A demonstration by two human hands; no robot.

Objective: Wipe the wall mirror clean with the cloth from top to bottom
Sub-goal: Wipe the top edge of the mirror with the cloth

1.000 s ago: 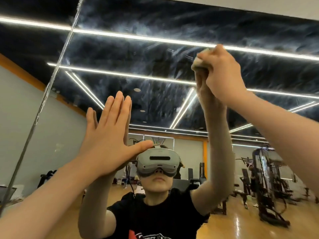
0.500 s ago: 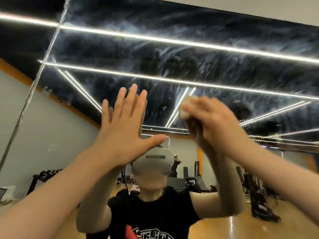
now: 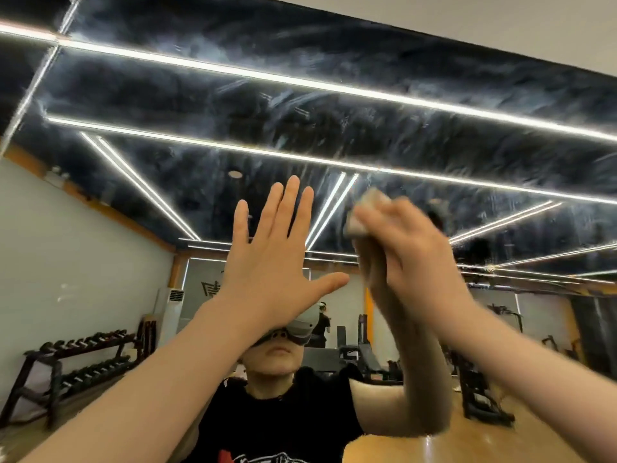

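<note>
The wall mirror (image 3: 300, 105) fills the view; its upper part is covered in pale wipe streaks over the reflected dark ceiling. My left hand (image 3: 277, 259) lies flat on the glass with fingers straight and thumb spread, left of centre. Just to its right, my right hand (image 3: 410, 252) grips a small pale cloth (image 3: 364, 212) bunched in its fingers and holds it against the mirror. That hand is motion-blurred. My own reflection, in a black shirt and a headset, shows below both hands.
A vertical seam (image 3: 36, 78) between mirror panels runs down the left side. A strip of plain wall (image 3: 500, 18) lies above the mirror's top edge. Reflected in the glass are a dumbbell rack (image 3: 73, 369), gym machines (image 3: 480, 389) and a wooden floor.
My right hand with the cloth has come down from high on the mirror to level with my left hand. The view shifted a little; my left hand stays flat on the glass.
</note>
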